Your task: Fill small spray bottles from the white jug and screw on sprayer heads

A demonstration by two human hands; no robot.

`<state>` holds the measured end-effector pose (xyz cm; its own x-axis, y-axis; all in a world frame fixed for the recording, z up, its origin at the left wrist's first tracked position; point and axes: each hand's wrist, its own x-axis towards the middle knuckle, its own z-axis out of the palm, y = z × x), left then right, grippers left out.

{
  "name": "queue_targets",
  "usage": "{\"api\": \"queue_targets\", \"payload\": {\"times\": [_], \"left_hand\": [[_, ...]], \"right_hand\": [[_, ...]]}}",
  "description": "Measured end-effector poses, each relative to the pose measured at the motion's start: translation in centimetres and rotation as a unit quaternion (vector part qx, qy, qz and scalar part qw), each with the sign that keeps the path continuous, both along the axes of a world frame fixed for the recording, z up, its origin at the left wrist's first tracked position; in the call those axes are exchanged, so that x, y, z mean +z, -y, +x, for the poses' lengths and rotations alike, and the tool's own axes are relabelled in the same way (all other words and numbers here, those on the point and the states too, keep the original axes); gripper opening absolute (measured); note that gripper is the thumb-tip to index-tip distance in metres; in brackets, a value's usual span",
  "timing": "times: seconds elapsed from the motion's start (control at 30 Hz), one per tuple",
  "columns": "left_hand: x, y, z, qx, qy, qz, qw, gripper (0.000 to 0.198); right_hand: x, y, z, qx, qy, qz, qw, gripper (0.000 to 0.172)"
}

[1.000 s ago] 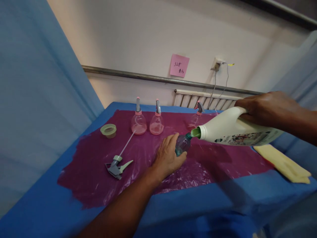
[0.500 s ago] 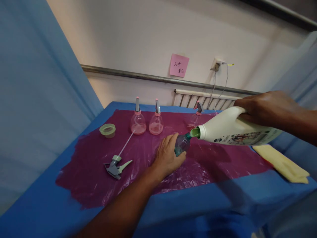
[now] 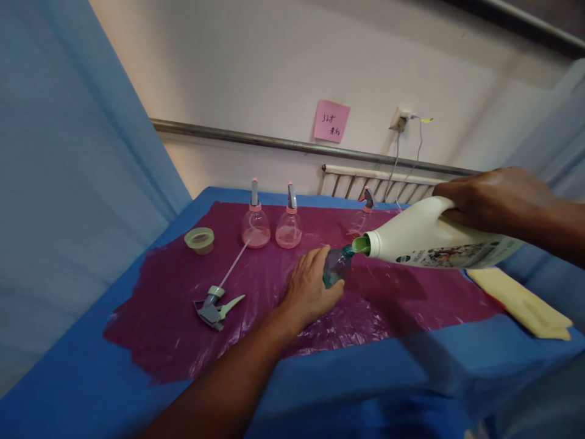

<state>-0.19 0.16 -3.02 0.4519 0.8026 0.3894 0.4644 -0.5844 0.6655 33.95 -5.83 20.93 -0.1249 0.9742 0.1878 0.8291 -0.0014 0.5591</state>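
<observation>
The left hand (image 3: 308,289) is gripping the small clear bottle (image 3: 336,267) around its body, apparently bracing it on the tabletop (image 3: 91,378) with its open neck angled toward the jug. The right hand (image 3: 491,198) is clasping the handle of the white jug (image 3: 429,241), tipping it near-horizontal so that its green spout (image 3: 361,245) is meeting the bottle's mouth, just beyond the left fingertips. A detached trigger sprayer (image 3: 214,306) is lying further left, and two pink spray bottles (image 3: 256,227) are standing behind.

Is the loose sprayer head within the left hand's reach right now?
Likely not now: the left hand holds the small bottle under the jug; the path to the sprayer head is bare.
</observation>
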Motion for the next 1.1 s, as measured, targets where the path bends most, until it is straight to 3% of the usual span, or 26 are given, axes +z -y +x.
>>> {"api": "queue_targets", "payload": {"times": [1.1], "left_hand": [[-0.13, 0.0, -0.06, -0.002, -0.005, 0.005, 1.0, 0.082]], "right_hand": [[-0.08, 0.02, 0.23, 0.012, 0.02, 0.014, 1.0, 0.026]]}}
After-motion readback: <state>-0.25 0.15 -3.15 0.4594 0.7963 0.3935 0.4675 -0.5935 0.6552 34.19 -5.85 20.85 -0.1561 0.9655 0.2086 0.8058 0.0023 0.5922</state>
